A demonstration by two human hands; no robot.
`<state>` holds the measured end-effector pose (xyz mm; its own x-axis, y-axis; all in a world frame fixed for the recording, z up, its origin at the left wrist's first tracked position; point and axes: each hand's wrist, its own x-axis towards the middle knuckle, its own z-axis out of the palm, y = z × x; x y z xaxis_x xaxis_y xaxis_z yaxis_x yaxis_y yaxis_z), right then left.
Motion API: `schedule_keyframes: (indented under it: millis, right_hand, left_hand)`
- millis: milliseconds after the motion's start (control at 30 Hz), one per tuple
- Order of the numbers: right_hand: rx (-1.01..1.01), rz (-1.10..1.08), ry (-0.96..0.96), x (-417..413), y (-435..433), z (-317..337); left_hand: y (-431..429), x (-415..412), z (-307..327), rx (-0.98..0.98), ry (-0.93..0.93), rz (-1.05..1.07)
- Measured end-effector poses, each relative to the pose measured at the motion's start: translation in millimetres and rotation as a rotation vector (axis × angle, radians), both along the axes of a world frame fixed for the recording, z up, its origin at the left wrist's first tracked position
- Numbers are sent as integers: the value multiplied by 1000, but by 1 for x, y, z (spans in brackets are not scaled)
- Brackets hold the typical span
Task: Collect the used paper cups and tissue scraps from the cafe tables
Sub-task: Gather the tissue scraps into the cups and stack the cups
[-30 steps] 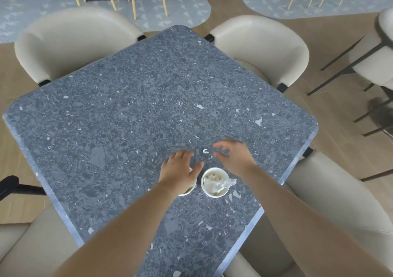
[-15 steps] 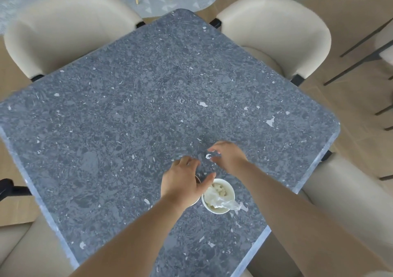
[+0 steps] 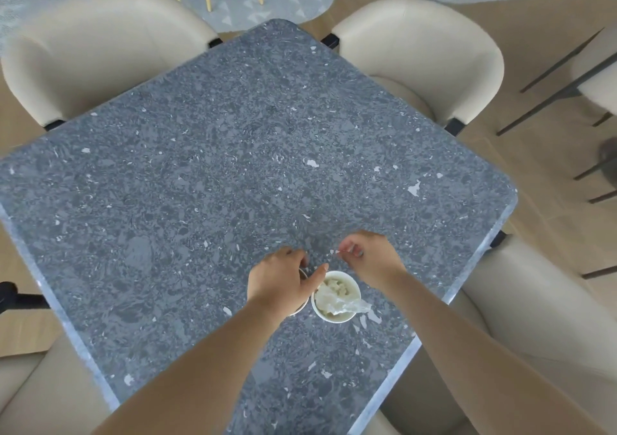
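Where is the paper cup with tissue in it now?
In the head view, the paper cup stands on the table near its right edge, beside the left hand.

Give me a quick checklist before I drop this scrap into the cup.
1. Scrap pinched in right hand: ok.
2. White cup upright: ok.
3. Room in cup: not ok, tissue fills it and a clear wrapper hangs over the rim.
4. Left hand gripping second cup: cannot tell, mostly hidden.
5. Scrap over the cup: not ok, it is beyond the rim.
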<state>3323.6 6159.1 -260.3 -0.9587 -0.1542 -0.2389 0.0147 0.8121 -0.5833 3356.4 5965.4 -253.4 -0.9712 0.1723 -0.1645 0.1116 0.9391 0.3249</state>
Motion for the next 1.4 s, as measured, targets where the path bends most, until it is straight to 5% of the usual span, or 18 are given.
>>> schedule_keyframes:
  millis: [167,300,767,1033,1400]
  right_hand:
    - [-159,21,158,40,-8,44]
    - [-94,88,121,62,-19,50]
    - [70,139,73,78,-9,60]
    - [221,179,-4,79,-9,62]
    - [53,111,108,79,-11,57]
  left_hand:
    - [-5,7,1,2,-116,-10]
    - [-9,8,12,120,-260,-5]
    - [-22,34,37,126,56,-237]
    - [-9,31,35,86,62,-225]
    - [7,29,39,4,-36,-358]
